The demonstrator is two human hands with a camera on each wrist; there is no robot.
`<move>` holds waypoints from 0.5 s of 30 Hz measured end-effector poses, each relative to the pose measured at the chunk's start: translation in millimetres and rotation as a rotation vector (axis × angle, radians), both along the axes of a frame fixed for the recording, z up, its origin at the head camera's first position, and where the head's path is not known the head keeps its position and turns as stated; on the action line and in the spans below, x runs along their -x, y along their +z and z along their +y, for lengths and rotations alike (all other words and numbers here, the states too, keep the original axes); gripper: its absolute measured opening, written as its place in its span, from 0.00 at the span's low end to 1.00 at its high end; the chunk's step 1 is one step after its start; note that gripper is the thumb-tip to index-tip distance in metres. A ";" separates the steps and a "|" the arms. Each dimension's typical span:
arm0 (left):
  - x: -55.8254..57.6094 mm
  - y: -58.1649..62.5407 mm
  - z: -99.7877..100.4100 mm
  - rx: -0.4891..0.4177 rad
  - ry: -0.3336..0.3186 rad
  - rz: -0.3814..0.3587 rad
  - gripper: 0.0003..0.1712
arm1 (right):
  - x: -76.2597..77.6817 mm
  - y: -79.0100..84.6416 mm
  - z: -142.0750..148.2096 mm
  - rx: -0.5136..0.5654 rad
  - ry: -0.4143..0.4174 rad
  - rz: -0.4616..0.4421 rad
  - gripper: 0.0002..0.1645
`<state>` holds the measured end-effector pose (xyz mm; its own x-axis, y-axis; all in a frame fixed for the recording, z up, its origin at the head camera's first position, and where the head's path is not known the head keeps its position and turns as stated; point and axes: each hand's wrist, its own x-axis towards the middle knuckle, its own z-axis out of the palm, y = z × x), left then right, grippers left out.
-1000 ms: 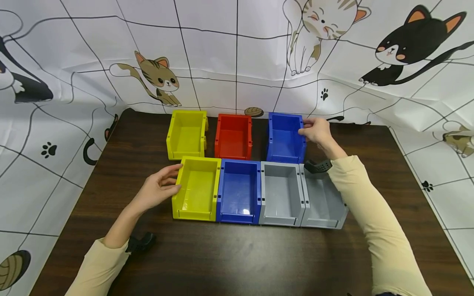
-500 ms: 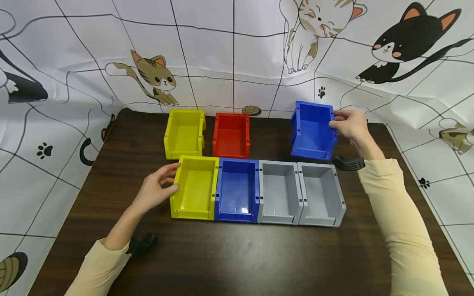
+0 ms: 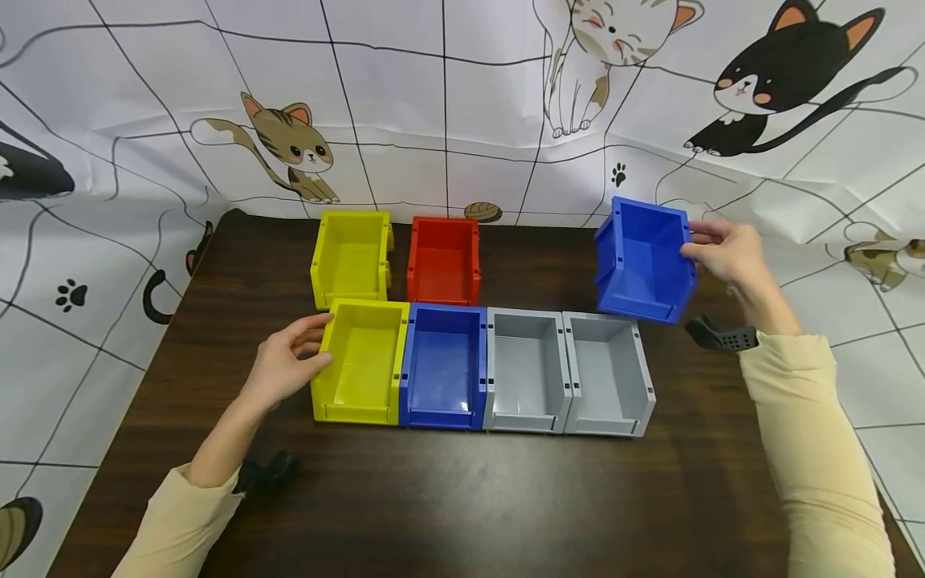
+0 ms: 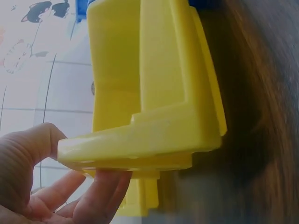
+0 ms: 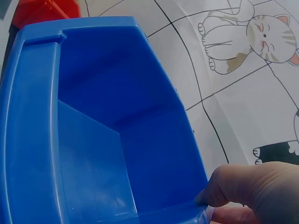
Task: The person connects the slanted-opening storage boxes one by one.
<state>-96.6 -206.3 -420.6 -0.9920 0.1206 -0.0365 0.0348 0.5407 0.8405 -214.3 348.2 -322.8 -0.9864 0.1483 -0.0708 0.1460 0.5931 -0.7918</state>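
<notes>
My left hand [image 3: 278, 365] is at the left side wall of the front yellow storage bin [image 3: 361, 361]. In the left wrist view, its digits lie on both sides of that yellow wall [image 4: 131, 144], gripping it at the rim. My right hand [image 3: 730, 253] pinches the right wall of a blue storage bin [image 3: 650, 257], held tilted behind the row's right end. The right wrist view shows the thumb at the rim and the blue interior [image 5: 117, 116] with nothing in it. Beside the yellow bin stand a blue bin [image 3: 443, 361] and two grey bins, one left [image 3: 527, 365], one right [image 3: 607, 369].
Behind the front row stand another yellow bin [image 3: 352, 255] and a red bin [image 3: 443, 261], a gap between them. A white sheet printed with cats [image 3: 405, 104] hangs along the back edge of the dark wooden table [image 3: 462, 498].
My right hand has taken the rear blue bin off to the right, away from the red bin, and tilted it. The left hand keeps its place at the front yellow bin.
</notes>
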 end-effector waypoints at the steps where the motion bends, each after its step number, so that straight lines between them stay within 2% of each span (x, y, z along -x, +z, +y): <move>1: -0.3 0.3 -2.0 -0.001 0.003 -0.004 0.32 | -1.8 -0.4 1.4 -0.003 0.002 0.002 0.31; 8: -3.0 0.6 -17.8 0.004 0.026 -0.036 0.32 | -16.7 -1.7 9.3 -0.049 0.021 0.024 0.30; 15: -11.1 3.0 -29.6 0.042 0.085 -0.065 0.32 | -36.2 -2.8 13.5 0.000 0.072 0.014 0.31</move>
